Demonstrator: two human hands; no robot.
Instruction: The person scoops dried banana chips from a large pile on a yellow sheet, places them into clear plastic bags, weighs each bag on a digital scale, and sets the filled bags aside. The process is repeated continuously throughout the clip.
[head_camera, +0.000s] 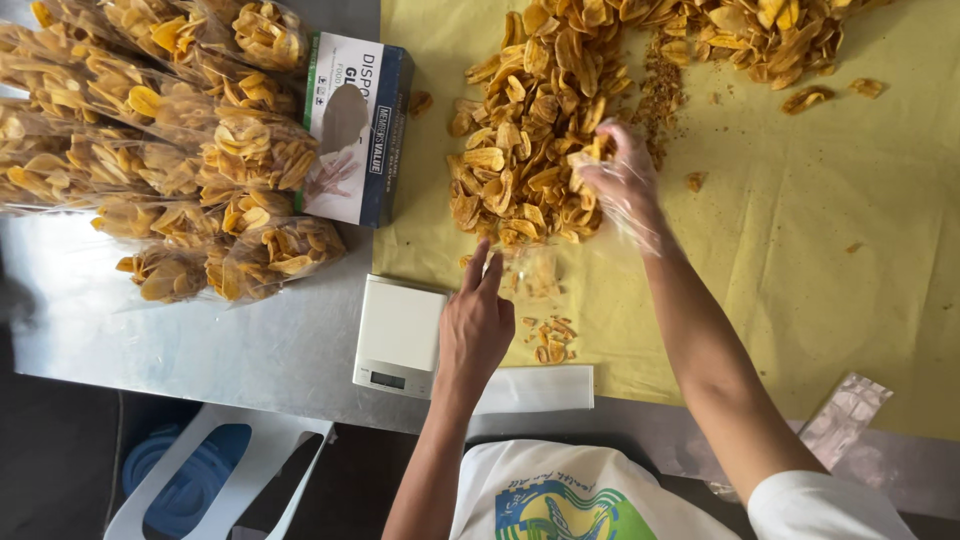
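Observation:
A big heap of golden fried chips (530, 120) lies on a yellow sheet (860, 230). My right hand (620, 180), in a thin clear plastic glove, grips a handful of chips at the heap's right edge. My bare left hand (478, 322) holds the mouth of a clear plastic bag (540, 300) that lies on the sheet, with a few chips (553, 340) inside it. The left hand rests just right of a small white digital scale (398, 335).
Several filled clear bags of chips (170, 130) are stacked at the left on the steel table (200, 340). A box of disposable gloves (355, 125) sits beside them. Flat empty bags (540, 388) lie at the front edge, and a crumpled one (845, 410) at the right.

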